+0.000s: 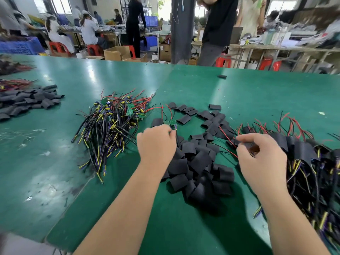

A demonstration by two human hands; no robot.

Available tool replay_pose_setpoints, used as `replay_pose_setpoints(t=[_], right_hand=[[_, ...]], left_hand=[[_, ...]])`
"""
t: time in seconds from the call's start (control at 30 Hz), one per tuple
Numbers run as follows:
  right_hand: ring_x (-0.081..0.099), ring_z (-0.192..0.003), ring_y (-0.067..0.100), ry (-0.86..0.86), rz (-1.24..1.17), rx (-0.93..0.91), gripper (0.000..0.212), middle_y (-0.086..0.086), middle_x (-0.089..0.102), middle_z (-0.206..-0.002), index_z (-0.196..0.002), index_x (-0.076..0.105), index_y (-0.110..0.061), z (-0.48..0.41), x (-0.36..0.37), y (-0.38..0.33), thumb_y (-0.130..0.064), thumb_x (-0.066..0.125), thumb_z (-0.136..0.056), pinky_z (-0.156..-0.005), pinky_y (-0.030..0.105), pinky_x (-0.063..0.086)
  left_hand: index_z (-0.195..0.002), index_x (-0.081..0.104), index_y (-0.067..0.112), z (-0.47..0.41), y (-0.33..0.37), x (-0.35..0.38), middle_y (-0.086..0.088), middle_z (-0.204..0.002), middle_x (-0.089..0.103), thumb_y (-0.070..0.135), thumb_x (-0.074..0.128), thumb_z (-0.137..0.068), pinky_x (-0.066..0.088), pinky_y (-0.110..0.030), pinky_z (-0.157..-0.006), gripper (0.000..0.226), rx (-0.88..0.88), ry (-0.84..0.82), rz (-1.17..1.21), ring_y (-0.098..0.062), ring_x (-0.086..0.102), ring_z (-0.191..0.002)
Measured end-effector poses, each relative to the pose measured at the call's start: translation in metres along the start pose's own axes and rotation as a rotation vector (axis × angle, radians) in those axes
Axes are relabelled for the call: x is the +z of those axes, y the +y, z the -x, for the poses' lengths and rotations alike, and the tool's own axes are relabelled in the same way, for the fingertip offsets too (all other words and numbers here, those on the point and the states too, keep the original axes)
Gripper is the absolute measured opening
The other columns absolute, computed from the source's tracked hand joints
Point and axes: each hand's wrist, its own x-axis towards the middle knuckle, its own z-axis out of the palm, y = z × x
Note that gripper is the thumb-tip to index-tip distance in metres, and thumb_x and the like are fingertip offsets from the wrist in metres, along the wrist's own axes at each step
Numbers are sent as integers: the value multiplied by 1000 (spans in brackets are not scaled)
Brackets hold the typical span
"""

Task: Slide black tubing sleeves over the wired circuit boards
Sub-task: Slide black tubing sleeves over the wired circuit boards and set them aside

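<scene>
My left hand (pixel 156 142) curls round the wires of a small green circuit board (pixel 171 122), whose red and black leads run up the table. My right hand (pixel 257 153) pinches a black sleeved piece (pixel 247 145) at the edge of the sleeved pile (pixel 309 159) on the right. Between my hands lies a heap of loose black tubing sleeves (pixel 198 162). A bundle of bare wired boards (pixel 114 122) with yellow, black and red wires lies to the left of my left hand.
The green table (pixel 73 181) carries another heap of black sleeves (pixel 31 100) at far left and one stray sleeve (pixel 222 76) near the far edge. People stand just beyond the table's far side; others sit at benches behind.
</scene>
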Motion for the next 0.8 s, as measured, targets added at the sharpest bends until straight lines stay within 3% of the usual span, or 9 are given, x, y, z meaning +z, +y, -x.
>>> replay_pose_setpoints(t=[0.1, 0.2, 0.33, 0.4, 0.53, 0.6, 0.67, 0.73, 0.8], right_hand=[[55, -75, 5, -13, 10, -30, 19, -4, 62, -90, -89, 69, -22, 3, 4, 0, -6, 59, -84, -67, 16, 31], [56, -75, 12, -27, 13, -47, 18, -5, 62, -88, -89, 70, -19, 4, 5, 2, -4, 59, -84, -68, 16, 32], [56, -75, 6, -26, 0, -35, 19, -5, 63, -87, -87, 70, -19, 3, 4, 2, -4, 59, -83, -65, 15, 33], [57, -75, 4, -19, -34, -2, 21, -8, 64, -85, -86, 69, -23, 3, 3, 2, -5, 59, -84, -65, 14, 35], [58, -64, 0, -83, -370, 218, 23, -12, 70, -78, -90, 71, -22, 0, 3, 0, -2, 61, -86, -66, 16, 44], [56, -61, 6, -237, -799, 384, 23, -2, 69, -87, -104, 68, -13, -2, 4, -5, -2, 66, -84, -63, 18, 44], [55, -60, 8, -361, -1115, 485, 42, 5, 67, -95, -115, 62, -9, -1, 5, -7, -19, 70, -75, -57, 18, 45], [58, -61, 8, -392, -1188, 453, 43, 5, 69, -90, -111, 65, -10, -1, 5, -7, -26, 67, -70, -55, 16, 47], [60, -65, 8, -366, -1165, 393, 27, 5, 71, -81, -95, 70, -9, 0, 6, -7, -22, 64, -73, -56, 15, 48]], left_hand=[[-67, 52, 17, -16, 16, 15, 1, -68, 60, 53, 52, -88, 28, -33, -71, 41, 23, -161, -126, -25, 59, -72], [-63, 38, 18, -26, 18, 26, 3, -62, 49, 51, 64, -79, 34, -32, -72, 45, -83, -267, -56, -22, 53, -66], [-73, 59, 15, -35, 11, 22, 1, -76, 59, 39, 66, -82, 46, -32, -74, 27, -232, -357, 239, -27, 61, -83], [-66, 64, 18, -35, 7, 13, 2, -66, 59, 39, 64, -86, 45, -27, -66, 29, -161, -288, 379, -26, 63, -79], [-64, 57, 31, -17, 2, -18, 14, -60, 57, 35, 66, -85, 34, -8, -52, 23, 159, -230, 563, 4, 52, -57], [-65, 54, 35, -5, 0, -29, 15, -61, 56, 30, 67, -84, 35, -7, -56, 24, 297, -288, 555, 5, 50, -58], [-70, 56, 32, 7, -3, -36, 12, -68, 59, 25, 69, -84, 37, -11, -60, 20, 382, -362, 543, 0, 52, -62], [-74, 58, 27, 16, -6, -39, 9, -75, 58, 23, 69, -83, 40, -18, -66, 16, 438, -427, 497, -4, 53, -67], [-77, 57, 28, 22, -9, -39, 10, -77, 56, 25, 67, -85, 36, -18, -64, 14, 445, -457, 429, -2, 51, -68]])
